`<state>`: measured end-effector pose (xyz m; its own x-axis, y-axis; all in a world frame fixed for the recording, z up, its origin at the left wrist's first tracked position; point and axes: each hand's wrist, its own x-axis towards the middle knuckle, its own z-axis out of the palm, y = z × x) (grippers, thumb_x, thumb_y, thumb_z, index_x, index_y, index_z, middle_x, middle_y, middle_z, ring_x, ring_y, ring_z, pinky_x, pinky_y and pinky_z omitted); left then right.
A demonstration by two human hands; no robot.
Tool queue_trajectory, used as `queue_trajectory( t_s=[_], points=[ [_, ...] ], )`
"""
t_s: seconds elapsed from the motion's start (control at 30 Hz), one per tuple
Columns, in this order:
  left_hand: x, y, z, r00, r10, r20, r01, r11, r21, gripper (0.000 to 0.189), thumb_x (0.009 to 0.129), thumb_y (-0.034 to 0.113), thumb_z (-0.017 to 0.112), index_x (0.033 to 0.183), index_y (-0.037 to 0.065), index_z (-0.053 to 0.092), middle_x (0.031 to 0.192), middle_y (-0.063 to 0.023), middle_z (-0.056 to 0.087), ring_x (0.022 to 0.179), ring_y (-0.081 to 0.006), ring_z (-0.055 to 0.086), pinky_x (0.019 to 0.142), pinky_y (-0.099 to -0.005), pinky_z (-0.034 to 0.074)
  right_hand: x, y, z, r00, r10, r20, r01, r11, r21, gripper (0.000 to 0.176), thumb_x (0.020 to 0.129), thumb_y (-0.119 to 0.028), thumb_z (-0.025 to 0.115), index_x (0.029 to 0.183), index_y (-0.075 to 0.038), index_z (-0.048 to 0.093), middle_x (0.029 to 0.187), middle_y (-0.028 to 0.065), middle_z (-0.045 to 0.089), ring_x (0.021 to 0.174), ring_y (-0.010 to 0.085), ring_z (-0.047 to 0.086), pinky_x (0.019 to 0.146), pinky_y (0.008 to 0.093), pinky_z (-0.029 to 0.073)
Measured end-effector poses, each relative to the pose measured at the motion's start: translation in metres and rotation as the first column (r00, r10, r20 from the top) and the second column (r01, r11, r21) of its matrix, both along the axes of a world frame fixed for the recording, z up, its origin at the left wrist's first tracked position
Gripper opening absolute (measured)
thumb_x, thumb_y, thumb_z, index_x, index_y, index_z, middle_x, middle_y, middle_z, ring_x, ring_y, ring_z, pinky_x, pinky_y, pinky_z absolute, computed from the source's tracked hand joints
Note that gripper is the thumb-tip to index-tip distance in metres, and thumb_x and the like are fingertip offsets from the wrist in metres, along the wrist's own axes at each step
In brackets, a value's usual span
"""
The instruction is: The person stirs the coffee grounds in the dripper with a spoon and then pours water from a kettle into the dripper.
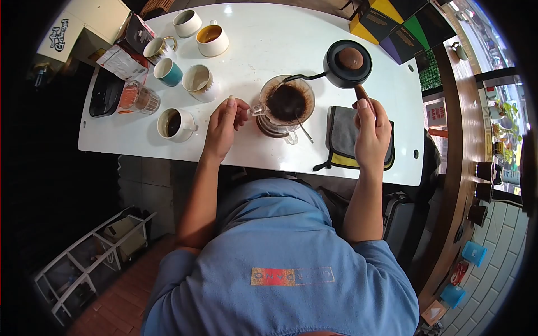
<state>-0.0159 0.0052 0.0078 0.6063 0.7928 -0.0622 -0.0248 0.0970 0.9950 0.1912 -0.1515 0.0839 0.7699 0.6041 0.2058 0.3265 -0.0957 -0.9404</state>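
My right hand (374, 126) is wrapped round the wooden handle of a black gooseneck kettle (332, 70). The kettle's thin spout reaches left over a glass coffee dripper (307, 95). Dark wet coffee grounds (286, 103) fill the dripper's filter. Beneath it stands a glass server (274, 133), mostly hidden by the dripper. A thin metal spoon (304, 130) leans out at the front of the dripper. Just left of the dripper's handle, my left hand (227, 120) is loosely curled, thumb apart from the fingers, holding nothing.
A grey cloth (344, 134) lies under my right forearm. Several cups stand at the left, including a white mug of dark liquid (175, 124), a teal cup (168, 71) and a ribbed glass (143, 99). Colourful boxes (395, 28) sit at the back right of the white table (246, 56).
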Motion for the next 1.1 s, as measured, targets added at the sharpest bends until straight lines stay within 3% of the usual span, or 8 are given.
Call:
queue_trajectory(
  t_s=[0.33, 0.67, 0.87, 0.93, 1.1],
  points=[
    [0.002, -0.003, -0.001, 0.999, 0.043, 0.005, -0.043, 0.999, -0.015, 0.043, 0.097, 0.038, 0.033, 0.087, 0.002, 0.057, 0.07, -0.0004, 0.052, 0.065, -0.0069, 0.044, 0.059, -0.0202, 0.036, 0.009, -0.043, 0.005, 0.991, 0.027, -0.134, -0.025, 1.0, 0.015, 0.026, 0.091, -0.02, 0.048, 0.089, 0.005, 0.055, 0.062, -0.0027, 0.039, 0.056, 0.0036, 0.031, 0.052, 0.02, 0.023],
    [0.006, -0.005, 0.007, 1.0, 0.026, -0.004, -0.026, 1.0, 0.003, 0.042, 0.097, 0.038, 0.034, 0.085, 0.004, 0.056, 0.07, 0.0004, 0.052, 0.064, -0.0064, 0.044, 0.059, -0.0199, 0.036, 0.025, -0.03, 0.001, 0.997, -0.065, -0.031, 0.065, 0.998, 0.02, 0.027, 0.091, -0.022, 0.048, 0.085, 0.003, 0.056, 0.06, -0.0028, 0.039, 0.055, 0.004, 0.032, 0.051, 0.0205, 0.023],
    [0.002, -0.006, 0.015, 1.0, -0.028, -0.005, 0.029, 0.999, 0.045, 0.038, 0.096, 0.037, 0.038, 0.09, 0.004, 0.055, 0.074, -0.0001, 0.053, 0.068, -0.0065, 0.045, 0.062, -0.0195, 0.037, 0.016, -0.007, -0.007, 0.998, -0.049, -0.038, 0.051, 0.998, 0.042, 0.028, 0.091, -0.023, 0.048, 0.083, 0.003, 0.055, 0.06, -0.0025, 0.041, 0.056, 0.0043, 0.033, 0.051, 0.02, 0.025],
    [0.003, -0.01, 0.021, 0.994, -0.105, -0.022, 0.106, 0.993, 0.052, 0.032, 0.095, 0.032, 0.042, 0.091, 0.003, 0.055, 0.077, -0.0001, 0.053, 0.071, -0.0068, 0.046, 0.065, -0.0199, 0.038, 0.014, -0.006, -0.005, 0.998, 0.037, -0.043, -0.036, 0.999, 0.035, 0.028, 0.091, -0.022, 0.049, 0.083, 0.003, 0.055, 0.061, -0.0025, 0.041, 0.056, 0.0044, 0.033, 0.051, 0.0199, 0.024],
    [0.005, -0.001, 0.012, 0.975, -0.218, -0.033, 0.22, 0.973, 0.063, 0.024, 0.096, 0.024, 0.043, 0.09, 0.003, 0.054, 0.077, 0.0005, 0.052, 0.071, -0.0067, 0.046, 0.067, -0.0203, 0.039, 0.012, -0.018, -0.001, 0.992, 0.081, -0.095, -0.077, 0.996, 0.046, 0.027, 0.091, -0.022, 0.049, 0.083, 0.004, 0.055, 0.061, -0.003, 0.04, 0.056, 0.0046, 0.031, 0.051, 0.0205, 0.024]
  ],
)
